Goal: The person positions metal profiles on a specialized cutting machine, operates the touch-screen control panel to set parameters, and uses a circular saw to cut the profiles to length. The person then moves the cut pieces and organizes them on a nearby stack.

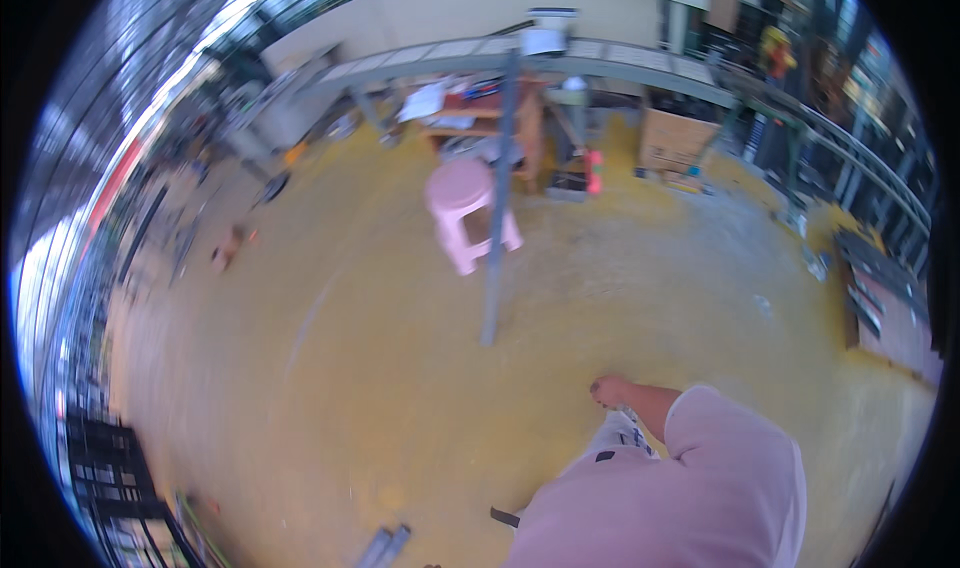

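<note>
My right hand [608, 390] hangs in front of me at the end of a bare forearm and a pink short sleeve [740, 468]. Its fingers look curled and I see nothing in it, though the picture is blurred. It is beside my light patterned trouser leg [622, 438], above the yellowish concrete floor [400, 388]. My left hand is out of the picture. A grey metal post [495, 238] stands on the floor ahead of the hand, and a pink plastic stool [462, 203] stands right behind it.
A long grey metal frame [620, 60] spans the back, with a wooden desk [480, 118] and a cardboard box [675, 138] under it. Short grey metal pieces [385, 546] lie by my feet. A black rack [110, 473] stands at lower left, and dark shelving [880, 288] at right.
</note>
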Demonstrator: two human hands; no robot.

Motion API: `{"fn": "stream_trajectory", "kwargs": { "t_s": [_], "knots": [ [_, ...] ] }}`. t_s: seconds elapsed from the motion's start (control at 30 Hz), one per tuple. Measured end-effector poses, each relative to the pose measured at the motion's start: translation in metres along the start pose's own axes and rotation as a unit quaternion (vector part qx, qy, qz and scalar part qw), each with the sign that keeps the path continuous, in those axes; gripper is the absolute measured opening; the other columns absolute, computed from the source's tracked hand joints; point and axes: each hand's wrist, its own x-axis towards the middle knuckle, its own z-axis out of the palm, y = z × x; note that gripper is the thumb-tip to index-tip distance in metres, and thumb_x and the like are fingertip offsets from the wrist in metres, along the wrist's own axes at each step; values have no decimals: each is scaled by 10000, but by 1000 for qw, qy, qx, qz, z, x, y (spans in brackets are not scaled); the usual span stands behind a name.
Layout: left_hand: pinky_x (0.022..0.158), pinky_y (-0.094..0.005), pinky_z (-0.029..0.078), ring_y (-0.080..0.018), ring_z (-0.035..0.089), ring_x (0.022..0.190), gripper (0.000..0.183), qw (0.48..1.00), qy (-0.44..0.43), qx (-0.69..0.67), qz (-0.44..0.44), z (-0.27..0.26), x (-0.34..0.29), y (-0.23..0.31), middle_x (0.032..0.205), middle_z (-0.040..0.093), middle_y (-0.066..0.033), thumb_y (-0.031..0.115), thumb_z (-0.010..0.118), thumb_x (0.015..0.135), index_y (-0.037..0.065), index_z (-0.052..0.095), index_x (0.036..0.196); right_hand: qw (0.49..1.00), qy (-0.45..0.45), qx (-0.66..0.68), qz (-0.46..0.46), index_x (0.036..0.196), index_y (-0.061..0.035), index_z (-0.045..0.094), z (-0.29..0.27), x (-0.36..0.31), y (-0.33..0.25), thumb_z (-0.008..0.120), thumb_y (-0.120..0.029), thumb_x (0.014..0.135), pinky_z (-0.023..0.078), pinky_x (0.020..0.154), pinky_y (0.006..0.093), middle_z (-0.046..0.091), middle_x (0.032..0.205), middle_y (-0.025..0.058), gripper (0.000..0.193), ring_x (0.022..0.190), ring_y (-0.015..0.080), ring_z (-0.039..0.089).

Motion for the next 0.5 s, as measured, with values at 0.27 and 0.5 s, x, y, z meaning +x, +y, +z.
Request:
{"fn": "stream_trajectory", "kwargs": {
  "t_s": [0.27, 0.5],
  "knots": [
    [511, -293, 462, -179, 590, 591, 273, 804, -295, 434, 282, 485, -218, 18, 765, 642, -76, 237, 536, 857, 9, 596, 995, 970, -14, 10, 241, 830, -47, 686, -136, -98, 373, 599, -149, 801, 538, 657, 370, 690, 811, 92, 137, 757, 230, 667],
    [633, -332, 492, -166, 646, 711, 410, 631, -345, 619, 315, 758, -346, -21, 777, 697, -69, 401, 531, 841, 21, 683, 817, 770, 299, 466, 317, 941, -48, 608, -318, -161, 488, 479, -158, 877, 482, 464, 328, 653, 805, 90, 181, 572, 199, 631]
  ]
}}
